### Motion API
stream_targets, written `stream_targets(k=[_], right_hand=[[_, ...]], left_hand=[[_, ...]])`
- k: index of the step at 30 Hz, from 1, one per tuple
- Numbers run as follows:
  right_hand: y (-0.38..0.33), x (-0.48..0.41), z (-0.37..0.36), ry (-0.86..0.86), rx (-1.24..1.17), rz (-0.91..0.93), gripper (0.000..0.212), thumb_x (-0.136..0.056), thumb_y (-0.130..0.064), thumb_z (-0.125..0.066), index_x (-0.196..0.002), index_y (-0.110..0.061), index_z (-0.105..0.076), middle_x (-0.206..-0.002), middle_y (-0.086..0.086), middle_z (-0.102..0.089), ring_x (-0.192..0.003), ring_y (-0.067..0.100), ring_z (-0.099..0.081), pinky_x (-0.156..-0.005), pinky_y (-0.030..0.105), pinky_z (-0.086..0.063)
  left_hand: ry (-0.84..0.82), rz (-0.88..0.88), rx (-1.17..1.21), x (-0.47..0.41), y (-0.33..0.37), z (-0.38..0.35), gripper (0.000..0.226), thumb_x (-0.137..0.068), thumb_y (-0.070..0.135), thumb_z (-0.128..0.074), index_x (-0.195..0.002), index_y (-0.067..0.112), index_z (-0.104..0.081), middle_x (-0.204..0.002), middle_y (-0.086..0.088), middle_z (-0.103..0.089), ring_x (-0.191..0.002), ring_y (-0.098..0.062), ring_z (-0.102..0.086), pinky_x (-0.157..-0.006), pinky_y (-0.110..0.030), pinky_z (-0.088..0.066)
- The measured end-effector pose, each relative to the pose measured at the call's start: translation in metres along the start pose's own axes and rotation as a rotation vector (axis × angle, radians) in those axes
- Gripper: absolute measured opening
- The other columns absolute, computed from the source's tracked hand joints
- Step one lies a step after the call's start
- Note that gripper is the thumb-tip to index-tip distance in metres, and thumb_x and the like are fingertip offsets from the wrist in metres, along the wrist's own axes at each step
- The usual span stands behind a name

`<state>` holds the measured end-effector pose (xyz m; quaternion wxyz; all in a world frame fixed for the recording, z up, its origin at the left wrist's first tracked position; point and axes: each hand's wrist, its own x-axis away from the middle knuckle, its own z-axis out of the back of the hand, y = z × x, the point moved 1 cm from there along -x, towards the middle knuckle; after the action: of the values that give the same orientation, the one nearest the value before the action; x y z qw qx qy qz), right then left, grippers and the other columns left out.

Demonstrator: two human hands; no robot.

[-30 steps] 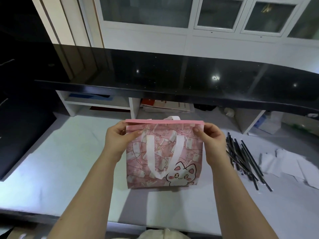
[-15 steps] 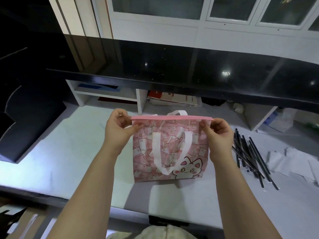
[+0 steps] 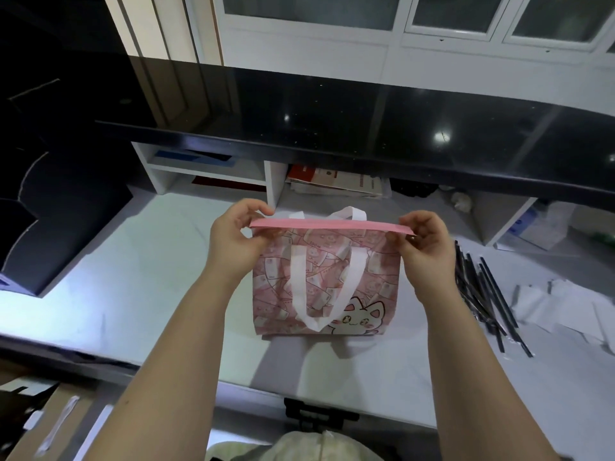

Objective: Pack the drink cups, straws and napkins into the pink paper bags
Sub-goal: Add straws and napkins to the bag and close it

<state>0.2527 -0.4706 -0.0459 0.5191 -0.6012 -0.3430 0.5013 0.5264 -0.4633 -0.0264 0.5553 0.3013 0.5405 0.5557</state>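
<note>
Head view: one pink paper bag (image 3: 324, 284) upright on surface (image 3: 149, 277); left hand (image 3: 233, 241) and right hand (image 3: 426, 247) each pinch its top rim. Black straws (image 3: 482, 294) piled to its right, count unclear.

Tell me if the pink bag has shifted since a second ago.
No. The pink bag still stands in front of the white shelf divider, left of the black straws; only the camera moved.

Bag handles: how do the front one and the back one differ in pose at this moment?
The front handle hangs down flat over the bag's printed face, with its whole loop in view. The back handle stands up above the pink rim, and only its top shows. Both are flat white strips.
</note>
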Motion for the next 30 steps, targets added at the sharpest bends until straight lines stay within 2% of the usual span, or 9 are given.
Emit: stream_targets(k=[4, 7, 11, 15, 19, 21, 24, 28, 30], right_hand=[[0.005, -0.002, 0.001, -0.052, 0.173, 0.049, 0.054, -0.082, 0.019, -0.051, -0.089, -0.034, -0.054, -0.092, -0.013, -0.061, -0.083, 0.004, -0.059, -0.073, 0.022, -0.053], [0.004, -0.004, 0.003, -0.183, 0.408, 0.166, 0.057, -0.083, 0.014, -0.052, -0.093, -0.042, -0.048, -0.098, -0.015, -0.057, -0.089, 0.004, -0.056, -0.077, 0.022, -0.05], [0.004, -0.013, 0.008, -0.301, 0.615, 0.475, 0.043, -0.076, 0.021, -0.053, -0.103, -0.013, -0.057, -0.114, -0.002, -0.051, -0.097, 0.012, -0.05, -0.08, 0.031, -0.05], [0.007, -0.013, 0.008, -0.309, 0.642, 0.524, 0.04, -0.074, 0.022, -0.053, -0.1, -0.007, -0.063, -0.109, -0.001, -0.054, -0.09, 0.011, -0.051, -0.076, 0.034, -0.052], [0.005, -0.012, 0.012, -0.303, 0.652, 0.547, 0.035, -0.077, 0.019, -0.059, -0.1, -0.006, -0.066, -0.106, -0.007, -0.053, -0.088, 0.0, -0.05, -0.078, 0.021, -0.05], [0.003, -0.01, 0.015, -0.321, 0.676, 0.568, 0.023, -0.082, 0.006, -0.067, -0.102, -0.007, -0.066, -0.107, -0.01, -0.053, -0.09, -0.001, -0.05, -0.079, 0.015, -0.047], [-0.004, -0.004, 0.015, -0.321, 0.721, 0.554, 0.023, -0.085, -0.019, -0.073, -0.105, -0.012, -0.065, -0.108, -0.012, -0.056, -0.096, 0.006, -0.05, -0.084, 0.014, -0.039], [-0.011, -0.004, -0.006, -0.261, 0.788, 0.634, 0.023, -0.087, -0.02, -0.071, -0.107, -0.011, -0.066, -0.106, 0.002, -0.067, -0.1, 0.025, -0.058, -0.092, 0.04, -0.044], [-0.011, -0.004, -0.014, -0.248, 0.819, 0.657, 0.026, -0.085, -0.02, -0.071, -0.11, -0.014, -0.067, -0.105, 0.002, -0.068, -0.1, 0.029, -0.059, -0.093, 0.045, -0.042]], left_hand=[[-0.039, -0.017, -0.006, -0.004, -0.004, 0.002, 0.04, -0.076, -0.014, -0.071, -0.082, 0.024, -0.062, -0.085, 0.009, -0.064, -0.078, 0.005, -0.062, -0.062, -0.013, -0.051], [-0.08, -0.047, -0.038, -0.007, -0.01, 0.009, 0.042, -0.077, -0.015, -0.069, -0.083, 0.026, -0.061, -0.084, 0.018, -0.065, -0.082, 0.0, -0.061, -0.07, -0.015, -0.051], [-0.114, -0.149, -0.137, -0.008, -0.017, 0.017, 0.038, -0.075, -0.018, -0.063, -0.079, 0.019, -0.063, -0.086, 0.015, -0.066, -0.089, -0.005, -0.061, -0.083, -0.018, -0.049], [-0.108, -0.256, -0.238, -0.005, -0.02, 0.023, 0.043, -0.075, -0.017, -0.064, -0.076, 0.026, -0.065, -0.089, 0.007, -0.065, -0.09, -0.009, -0.061, -0.088, -0.023, -0.049], [-0.099, -0.327, -0.34, -0.005, -0.021, 0.029, 0.03, -0.079, -0.007, -0.07, -0.083, 0.023, -0.07, -0.09, 0.013, -0.065, -0.089, -0.007, -0.061, -0.086, -0.03, -0.052], [-0.092, -0.366, -0.393, -0.003, -0.02, 0.032, 0.022, -0.079, -0.002, -0.074, -0.086, 0.019, -0.071, -0.088, 0.013, -0.065, -0.087, -0.009, -0.061, -0.085, -0.038, -0.053], [-0.092, -0.416, -0.442, 0.003, -0.014, 0.028, 0.023, -0.076, 0.017, -0.078, -0.097, 0.021, -0.069, -0.095, 0.018, -0.064, -0.092, -0.005, -0.059, -0.092, -0.041, -0.048], [-0.065, -0.548, -0.547, 0.008, -0.001, 0.004, 0.024, -0.081, 0.044, -0.067, -0.096, 0.025, -0.07, -0.098, 0.015, -0.067, -0.094, -0.006, -0.058, -0.092, -0.034, -0.035], [-0.084, -0.569, -0.604, 0.009, 0.003, -0.008, 0.029, -0.082, 0.053, -0.063, -0.096, 0.028, -0.072, -0.101, 0.015, -0.068, -0.098, -0.006, -0.057, -0.093, -0.033, -0.03]])
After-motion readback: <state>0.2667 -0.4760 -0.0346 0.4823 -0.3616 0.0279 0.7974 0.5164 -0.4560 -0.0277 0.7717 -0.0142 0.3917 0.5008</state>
